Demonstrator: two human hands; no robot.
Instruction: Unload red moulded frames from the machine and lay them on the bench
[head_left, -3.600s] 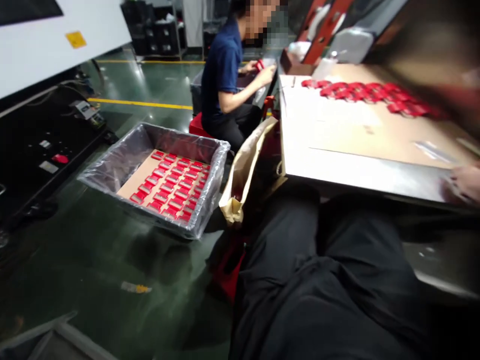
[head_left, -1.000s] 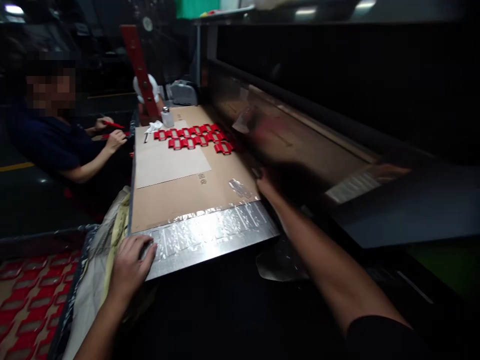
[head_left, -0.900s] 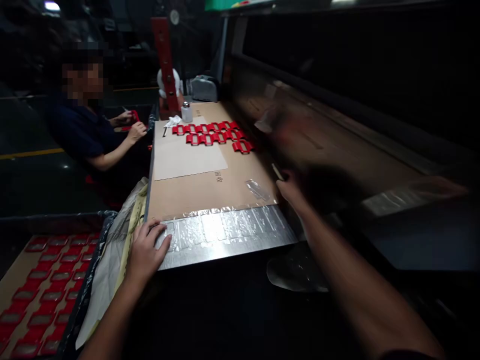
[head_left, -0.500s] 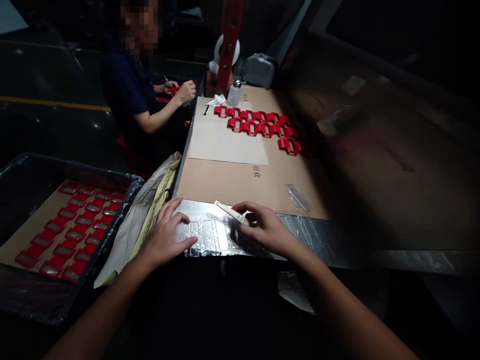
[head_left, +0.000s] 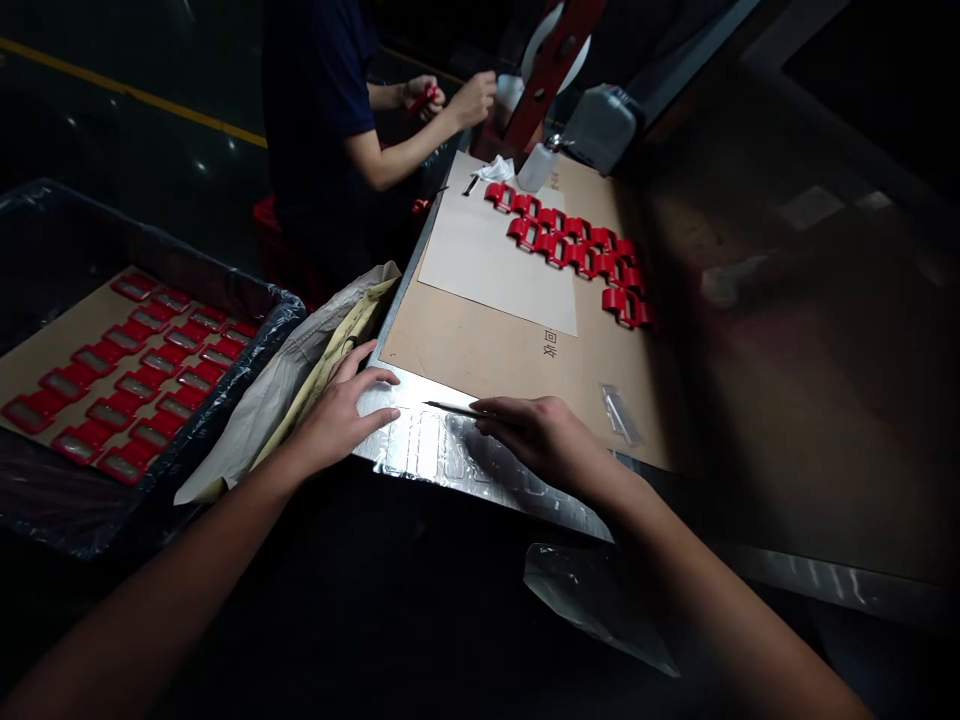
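Observation:
My right hand (head_left: 536, 430) pinches a slim pointed tool (head_left: 450, 408) that looks like tweezers, its tip pointing left over the bench's metal edge. Beneath it lies a shiny clear film sheet (head_left: 427, 445) with a row of rounded rectangular outlines. My left hand (head_left: 349, 410) rests at the left end of the metal strip (head_left: 401, 385). Its fingers are spread, the thumb and index near the film, and it holds nothing.
Red parts (head_left: 581, 245) lie in rows on the cardboard (head_left: 480, 340) and white sheet (head_left: 487, 265). More fill a lined bin (head_left: 277, 315) at left. Crumpled paper (head_left: 300, 370) hangs at the bench corner. A bottle (head_left: 538, 168) stands behind. A co-worker's hands (head_left: 450, 100) hold a red part.
The view has shifted and tilted. The tool has turned from its broad white face marked A65 to its thin edge. My left hand's fingers remain spread. The co-worker's hands have moved farther apart.

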